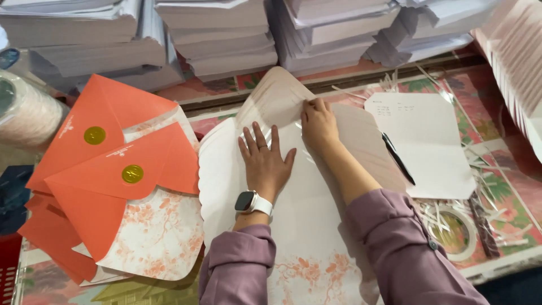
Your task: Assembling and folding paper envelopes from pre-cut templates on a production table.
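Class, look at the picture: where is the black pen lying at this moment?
In the head view the black pen lies right of centre, slanted across the left edge of a white sheet of paper, just right of the person's right forearm.

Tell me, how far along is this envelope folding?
Done: finished orange envelopes with gold seals lie stacked to the left. In hand: the left hand presses flat on an open, unfolded envelope sheet, while the right hand pinches its beige flap near the top. Left: that flap is not yet closed, no seal is on it, and stacks of white sheets wait behind.
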